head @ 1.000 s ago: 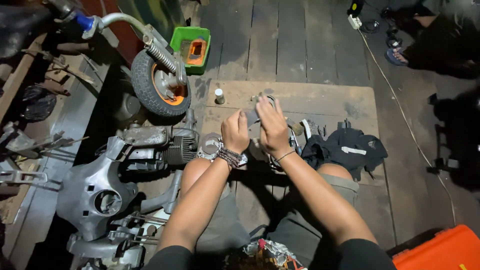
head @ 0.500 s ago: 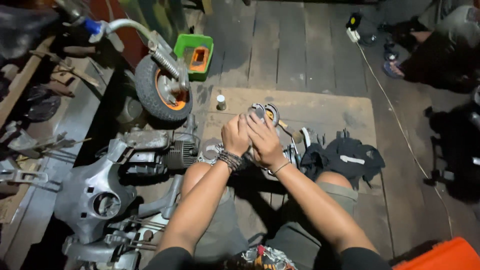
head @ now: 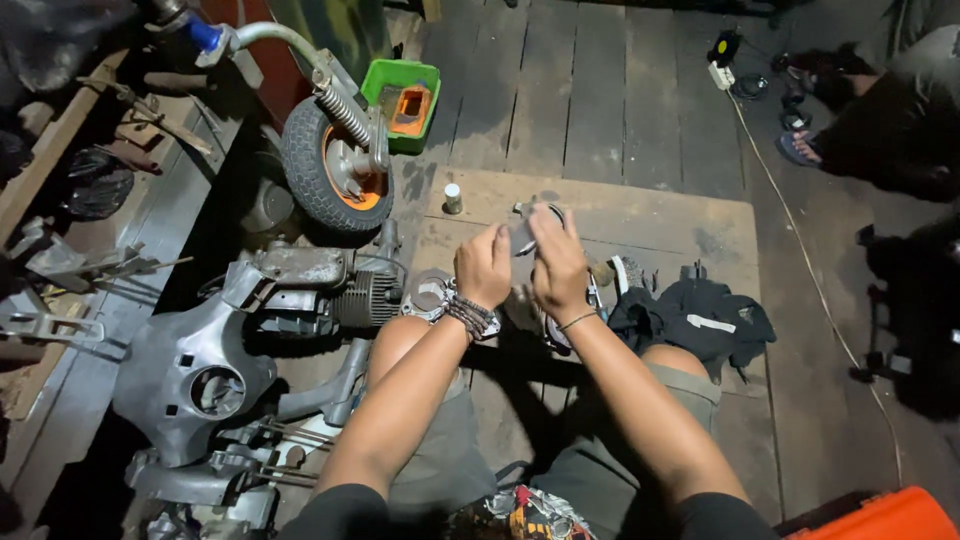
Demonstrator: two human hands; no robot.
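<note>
Surroundings, as I read them from the head camera: small wheel with orange hub (head: 335, 168) and coil spring, upper left; green tray (head: 403, 103) just beyond it; small white-capped bottle (head: 453, 198) standing on the plywood sheet (head: 650, 215); finned engine block (head: 345, 290) left of my forearms; grey scooter body panel (head: 190, 370) lower left; black cloth bundle (head: 700, 315) beside my right knee; orange case corner (head: 870, 515) lower right; cord (head: 800, 260) running across the floorboards; another person's sandalled foot (head: 800, 148) upper right. Nothing lies between the camera and my hands.

Hands: both arms reach forward over my knees, wrists close together. Left hand (head: 485, 268), beaded wristband, fingers curled closed on a round grey metal part (head: 528, 228). Right hand (head: 558, 265) clasps the same part from the other side. The part sits raised above the plywood, mostly covered by my fingers.
</note>
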